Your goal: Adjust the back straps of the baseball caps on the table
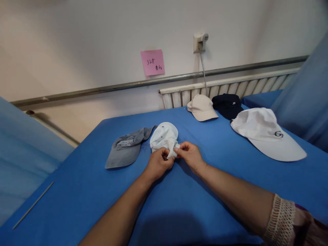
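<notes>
A pale, nearly white baseball cap point(164, 135) rests on the blue-covered table, its brim pointing away from me. My left hand point(159, 164) pinches the near edge of this cap at its back strap. Close beside it, my right hand point(191, 155) grips the strap's other end between thumb and fingers. The fastening itself is partly covered by my fingertips. Just left of the pale cap lies a grey baseball cap point(128, 155) with lettering on its front, brim toward me; neither hand touches it.
A beige cap point(201, 106), a black cap point(227, 105) and a large white cap point(258, 126) sit at the back right. On the left of the blue table point(97, 205) lies a thin rod point(33, 205). A radiator point(238, 87), metal rail point(115, 87) and blue curtains point(20, 150) border it.
</notes>
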`<state>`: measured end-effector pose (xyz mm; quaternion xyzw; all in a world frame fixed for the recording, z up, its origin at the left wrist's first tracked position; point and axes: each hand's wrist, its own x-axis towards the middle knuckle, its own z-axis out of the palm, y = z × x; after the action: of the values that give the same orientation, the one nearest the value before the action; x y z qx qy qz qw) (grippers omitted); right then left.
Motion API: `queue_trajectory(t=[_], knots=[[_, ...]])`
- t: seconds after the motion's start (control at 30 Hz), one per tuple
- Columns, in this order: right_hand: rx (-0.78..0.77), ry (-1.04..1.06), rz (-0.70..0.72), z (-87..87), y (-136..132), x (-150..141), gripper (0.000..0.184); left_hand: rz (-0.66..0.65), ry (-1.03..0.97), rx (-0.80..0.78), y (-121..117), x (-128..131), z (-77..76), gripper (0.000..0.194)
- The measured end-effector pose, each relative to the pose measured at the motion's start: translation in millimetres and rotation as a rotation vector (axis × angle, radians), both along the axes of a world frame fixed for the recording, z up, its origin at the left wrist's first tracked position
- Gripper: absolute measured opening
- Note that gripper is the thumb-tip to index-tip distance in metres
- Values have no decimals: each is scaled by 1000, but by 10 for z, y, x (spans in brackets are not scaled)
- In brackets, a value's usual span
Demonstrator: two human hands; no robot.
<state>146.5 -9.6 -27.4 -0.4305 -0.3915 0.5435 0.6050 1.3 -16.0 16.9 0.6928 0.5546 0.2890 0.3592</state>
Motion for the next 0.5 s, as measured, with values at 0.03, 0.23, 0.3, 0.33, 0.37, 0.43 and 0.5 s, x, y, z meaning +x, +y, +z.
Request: queue_trajectory(t=[0.03,0.23,0.3,0.33,0.37,0.43,0.5], knots=[[-2,7,-5,1,-3,-2,35,-1,-6,1,4,-5,-8,19],[-33,85,-27,17,-2,10,41,-65,-170,-122,61,-110,-36,28],[-84,147,-33,21,-3,19,44,-77,-261,-201,79,-158,-31,31],[-117,180,-22,21,-6,24,45,-83,-305,-231,85,-179,-28,33],[-149,213,6,23,-12,30,45,-84,-344,-253,89,-197,-24,34],[-209,268,104,30,-28,42,43,-89,-400,-286,90,-220,-15,36],[-255,305,218,46,-47,56,41,-102,-426,-313,82,-229,-1,37]])
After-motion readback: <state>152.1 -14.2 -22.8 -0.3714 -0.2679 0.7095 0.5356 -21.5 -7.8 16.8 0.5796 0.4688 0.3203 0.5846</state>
